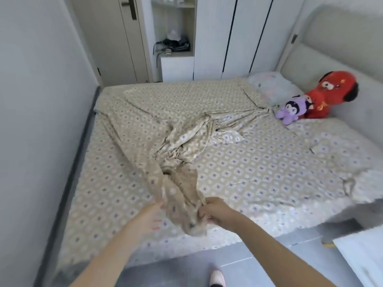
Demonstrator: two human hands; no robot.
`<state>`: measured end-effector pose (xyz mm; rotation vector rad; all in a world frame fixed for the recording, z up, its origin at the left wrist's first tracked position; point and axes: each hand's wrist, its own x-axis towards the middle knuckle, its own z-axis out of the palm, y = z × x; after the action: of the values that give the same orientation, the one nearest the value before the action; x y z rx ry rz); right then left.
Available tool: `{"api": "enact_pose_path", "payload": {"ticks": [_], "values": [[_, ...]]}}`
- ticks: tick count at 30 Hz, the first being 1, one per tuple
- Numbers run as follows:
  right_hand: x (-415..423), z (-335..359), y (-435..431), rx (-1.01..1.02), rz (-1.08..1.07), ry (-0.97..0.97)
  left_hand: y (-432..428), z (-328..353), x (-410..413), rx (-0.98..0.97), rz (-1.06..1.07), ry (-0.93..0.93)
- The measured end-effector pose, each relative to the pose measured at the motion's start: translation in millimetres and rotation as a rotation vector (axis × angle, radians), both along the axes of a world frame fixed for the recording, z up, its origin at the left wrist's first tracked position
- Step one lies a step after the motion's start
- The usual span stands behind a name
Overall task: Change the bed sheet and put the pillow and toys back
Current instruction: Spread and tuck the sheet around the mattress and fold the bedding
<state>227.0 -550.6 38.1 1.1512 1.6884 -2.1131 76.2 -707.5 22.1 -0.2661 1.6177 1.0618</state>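
Person, seen from the head camera.
- Arms: bare left forearm [116,251] and bare right forearm [269,245], uncovered from the lower frame edge to the wrists.
- Hands: bare left hand [149,216], motion-blurred, finger detail soft; bare right hand [215,212], sharper, knuckles distinct.
- Footwear: one pale pink, round-toed soft slipper [216,275], with a dark area at its lower end.

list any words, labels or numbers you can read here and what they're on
No text can be read in this view.
Gold marks on the red plush toy: too blurred to read.
Print on the bed sheet: squares and circles only, no letters.
Anything on the shelf clutter: too small and blurred to show a label.
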Motion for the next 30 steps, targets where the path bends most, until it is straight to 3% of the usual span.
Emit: {"api": "enact_pose_path", "payload": {"ticks": [6,11,15,17,25,30], "values": [[11,48,-35,-0.093,0.201,0.116,-26,42,23,0.216,0.233,-0.203],[18,76,-49,0.091,0.175,0.169,-41,71,23,0.256,0.446,0.084],[21,82,-65,0.359,0.113,0.131,-62,86,16,0.164,0.442,0.268],[16,88,-79,0.393,0.139,0.176,-76,94,15,0.138,0.472,0.347],[-32,125,-152,0.586,0.599,0.279,-154,132,-4,0.135,0.49,0.512],[-63,109,-183,0.944,0.807,0.196,-193,150,-22,0.233,0.412,0.524]]}}
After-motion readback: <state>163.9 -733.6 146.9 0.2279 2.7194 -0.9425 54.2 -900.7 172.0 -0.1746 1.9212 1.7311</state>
